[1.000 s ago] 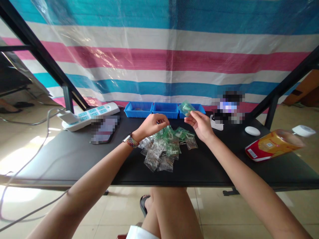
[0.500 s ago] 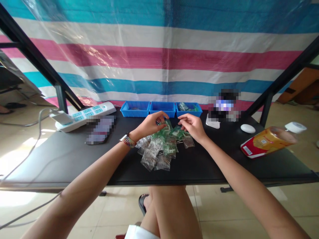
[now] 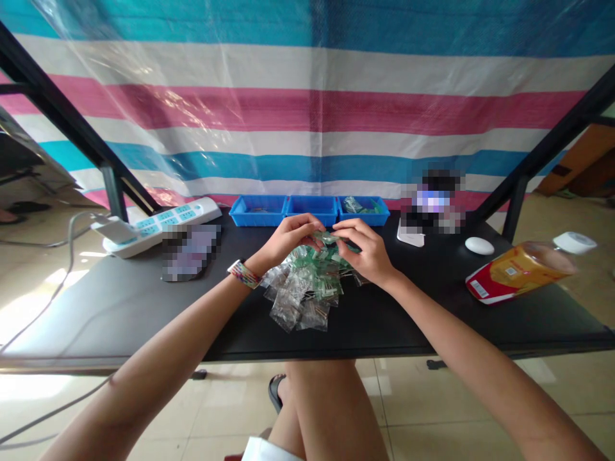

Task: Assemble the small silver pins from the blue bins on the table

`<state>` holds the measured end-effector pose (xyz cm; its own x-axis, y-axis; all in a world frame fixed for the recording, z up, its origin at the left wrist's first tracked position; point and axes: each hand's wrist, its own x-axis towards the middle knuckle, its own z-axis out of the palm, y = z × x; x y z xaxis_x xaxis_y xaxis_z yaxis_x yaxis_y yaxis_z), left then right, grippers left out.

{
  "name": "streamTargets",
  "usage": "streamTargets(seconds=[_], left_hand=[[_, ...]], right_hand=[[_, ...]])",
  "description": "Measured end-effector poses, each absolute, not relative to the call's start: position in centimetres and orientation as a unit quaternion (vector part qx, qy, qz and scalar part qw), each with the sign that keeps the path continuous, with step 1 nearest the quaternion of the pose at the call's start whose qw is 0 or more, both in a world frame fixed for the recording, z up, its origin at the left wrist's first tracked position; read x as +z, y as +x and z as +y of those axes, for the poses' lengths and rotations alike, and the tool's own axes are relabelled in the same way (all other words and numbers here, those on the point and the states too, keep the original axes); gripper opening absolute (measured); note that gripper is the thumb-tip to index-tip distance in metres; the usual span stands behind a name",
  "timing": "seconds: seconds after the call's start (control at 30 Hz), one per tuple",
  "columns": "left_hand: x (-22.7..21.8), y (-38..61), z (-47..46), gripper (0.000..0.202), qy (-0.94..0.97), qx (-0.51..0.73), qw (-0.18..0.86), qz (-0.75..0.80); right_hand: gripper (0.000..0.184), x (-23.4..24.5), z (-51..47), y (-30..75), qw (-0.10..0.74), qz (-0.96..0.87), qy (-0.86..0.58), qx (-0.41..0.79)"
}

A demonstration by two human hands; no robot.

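A pile of small clear plastic bags (image 3: pixel 307 288) with green and brown parts lies on the black table (image 3: pixel 144 301). Just above its far edge, my left hand (image 3: pixel 291 237) and my right hand (image 3: pixel 362 246) meet, both pinching one small green bag (image 3: pixel 327 237) between their fingertips. A woven band is on my left wrist. Behind the hands stand three blue bins: the left bin (image 3: pixel 257 210), the middle bin (image 3: pixel 311 210) and the right bin (image 3: pixel 364 210), which has green bags in it.
A white power strip (image 3: pixel 158 224) and a blurred phone (image 3: pixel 189 251) lie at the back left. At the right are a white stand (image 3: pixel 410 234), a white mouse (image 3: pixel 479 245) and a tilted bottle (image 3: pixel 523 269). Black frame posts flank the table; a striped tarp hangs behind.
My right hand dropped a green bag into the right bin, came back to the pile, and now both hands hold one small green bag lifted off it.
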<state>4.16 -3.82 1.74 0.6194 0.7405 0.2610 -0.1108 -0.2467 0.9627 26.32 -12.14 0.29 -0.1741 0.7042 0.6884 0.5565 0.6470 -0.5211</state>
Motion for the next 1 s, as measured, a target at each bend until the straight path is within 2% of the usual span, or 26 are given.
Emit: streamTargets(seconds=[0.1, 0.17, 0.27, 0.37, 0.53, 0.7, 0.87, 1.0], left_hand=[[1.5, 3.9, -3.8, 0.035, 0.768, 0.374, 0.468, 0.228], [1.4, 3.7, -4.1, 0.032, 0.821, 0.402, 0.331, 0.236], [1.7, 3.5, -4.6, 0.041, 0.878, 0.398, 0.154, 0.215], [2.1, 3.5, -5.1, 0.046, 0.904, 0.378, 0.101, 0.171], [2.3, 3.8, -5.1, 0.018, 0.886, 0.409, 0.134, 0.173], [2.3, 4.1, -4.8, 0.051, 0.853, 0.429, 0.191, 0.227], [2.3, 4.1, -4.9, 0.055, 0.85, 0.389, 0.271, 0.231], [2.2, 4.2, -4.6, 0.058, 0.795, 0.395, 0.386, 0.25]], right_hand=[[0.038, 0.4, -11.9, 26.1, 0.549, -0.68, -0.445, 0.195], [0.048, 0.2, -11.5, 26.1, 0.564, -0.629, -0.446, 0.295], [0.055, 0.0, -11.2, 26.1, 0.565, -0.581, -0.424, 0.405], [0.056, 0.1, -11.2, 25.9, 0.553, -0.553, -0.406, 0.473], [0.056, 0.2, -11.6, 25.5, 0.539, -0.553, -0.413, 0.483], [0.049, -0.2, -11.9, 25.2, 0.568, -0.588, -0.436, 0.376], [0.043, -0.3, -11.8, 25.0, 0.548, -0.586, -0.421, 0.423], [0.041, 0.2, -10.9, 25.8, 0.594, -0.526, -0.416, 0.445]])
